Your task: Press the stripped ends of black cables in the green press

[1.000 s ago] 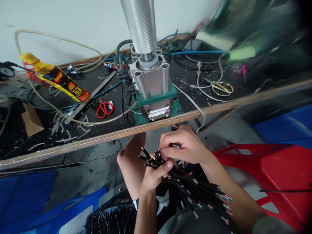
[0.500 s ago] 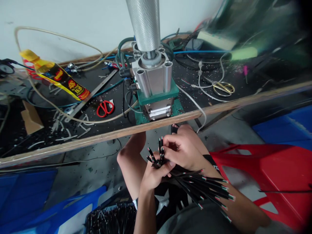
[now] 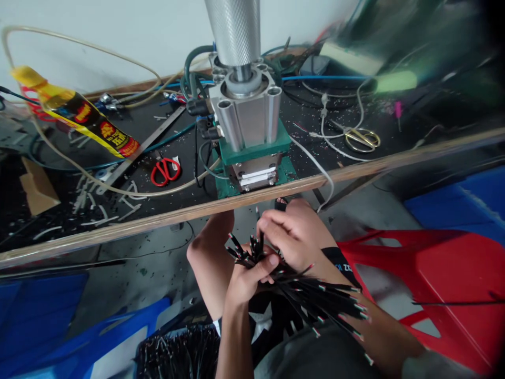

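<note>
A bundle of black cables [image 3: 315, 297] with stripped ends showing red, white and green cores lies across my lap. My left hand [image 3: 252, 276] is closed around it, thumb on top, with several short ends fanning out above the fist. My right hand [image 3: 286, 237] pinches a single black cable at the upper end of the bundle; its tip sticks up past the fingers. A container full of more black cables [image 3: 179, 350] sits low beside my left thigh.
On the bench, a pneumatic press [image 3: 248, 116] stands at the front edge [image 3: 173, 217]. Red-handled scissors [image 3: 165, 172], a steel ruler [image 3: 158, 129], a yellow bottle [image 3: 79, 113] and gold-handled scissors [image 3: 362, 140] lie around it. A red stool [image 3: 445, 273] is at my right, a blue stool [image 3: 130, 326] at left.
My right hand has shifted slightly left and up along the cable ends, now at one cable rather than two upright ones. The left hand keeps its hold. The camera view has shifted slightly.
</note>
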A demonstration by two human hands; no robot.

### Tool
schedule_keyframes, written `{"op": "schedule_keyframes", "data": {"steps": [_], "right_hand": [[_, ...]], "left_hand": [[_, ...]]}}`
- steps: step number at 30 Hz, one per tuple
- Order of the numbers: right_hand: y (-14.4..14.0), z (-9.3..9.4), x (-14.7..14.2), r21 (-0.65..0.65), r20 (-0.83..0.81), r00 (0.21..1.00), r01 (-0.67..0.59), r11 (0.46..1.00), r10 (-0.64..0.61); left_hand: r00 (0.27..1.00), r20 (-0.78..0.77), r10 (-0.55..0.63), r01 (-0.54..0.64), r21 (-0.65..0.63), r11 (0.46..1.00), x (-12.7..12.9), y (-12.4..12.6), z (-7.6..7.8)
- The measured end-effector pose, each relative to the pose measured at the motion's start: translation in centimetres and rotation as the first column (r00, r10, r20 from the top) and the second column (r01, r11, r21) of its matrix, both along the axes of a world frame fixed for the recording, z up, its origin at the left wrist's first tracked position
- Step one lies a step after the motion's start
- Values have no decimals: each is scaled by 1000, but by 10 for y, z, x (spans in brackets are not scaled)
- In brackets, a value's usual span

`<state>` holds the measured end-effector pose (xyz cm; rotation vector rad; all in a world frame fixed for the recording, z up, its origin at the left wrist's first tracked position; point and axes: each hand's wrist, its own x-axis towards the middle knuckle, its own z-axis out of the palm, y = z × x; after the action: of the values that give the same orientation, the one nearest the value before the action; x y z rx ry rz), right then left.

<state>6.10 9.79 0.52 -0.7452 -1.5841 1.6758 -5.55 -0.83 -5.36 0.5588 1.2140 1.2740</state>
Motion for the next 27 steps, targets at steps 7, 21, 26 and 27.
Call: {"op": "schedule_keyframes", "data": {"steps": [7,21,26,27], "right_hand": [[20,6,-21,-31,13,995,94,995,-94],[28,12,-36,-2,17,988,157,988,-156],[28,18,-39,39,24,978,204,978,-205],[28,17,-40,33,18,979,204,978,-205]], "left_hand": [[1000,18,-13,13,-3,1000,10,3,-1],[998,63,18,-24,100,995,8,14,-19],[984,136,111,-113,7,994,10,16,-12],[984,142,107,-108,1,994,10,16,-11]]}}
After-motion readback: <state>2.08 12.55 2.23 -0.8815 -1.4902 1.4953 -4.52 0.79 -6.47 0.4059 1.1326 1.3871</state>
